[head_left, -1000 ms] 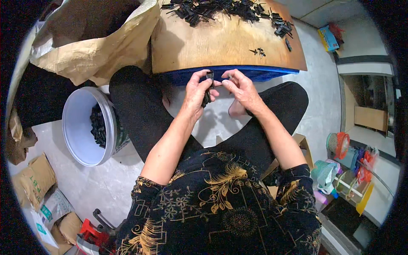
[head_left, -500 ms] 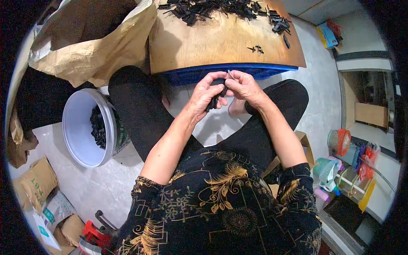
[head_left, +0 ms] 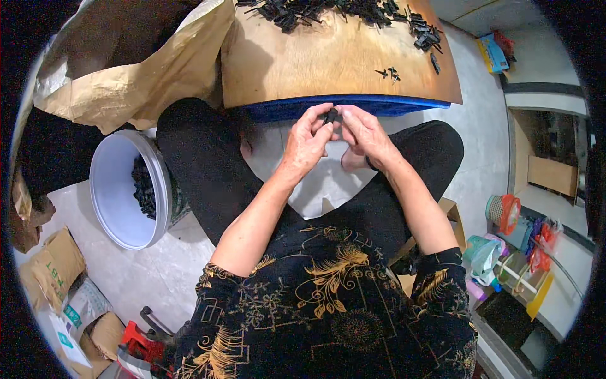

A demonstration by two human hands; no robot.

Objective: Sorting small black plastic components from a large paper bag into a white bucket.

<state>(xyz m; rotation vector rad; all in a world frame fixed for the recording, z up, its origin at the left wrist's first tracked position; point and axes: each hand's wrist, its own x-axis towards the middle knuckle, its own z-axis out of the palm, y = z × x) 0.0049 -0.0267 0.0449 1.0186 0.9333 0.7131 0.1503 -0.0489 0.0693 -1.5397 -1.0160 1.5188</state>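
Note:
Both my hands are raised between my knees, just in front of the wooden board. My left hand [head_left: 304, 144] is closed, with a small black plastic piece [head_left: 330, 117] between thumb and fingers. Close against it, my right hand [head_left: 366, 134] is closed too, its thumb and fingertips at the right side of the piece. Whatever those right fingers grip is too small and hidden to name. On the board [head_left: 334, 69] lies a heap of black plastic pieces [head_left: 287, 18], and a few small loose parts [head_left: 390, 75] sit nearer its front right.
A white bucket [head_left: 113, 196] holding black pieces [head_left: 144, 189] lies tilted by my left leg. A large brown paper sack [head_left: 139, 88] stands at far left. Under the board shows a blue crate [head_left: 353, 107]. Cardboard [head_left: 449, 215] is beside my right thigh; bottles and baskets [head_left: 503, 211] stand farther right.
The pale, thin item seen at my right fingertips no longer shows. The black piece in my left hand now points up, where a longer dark part hung below the fingers.

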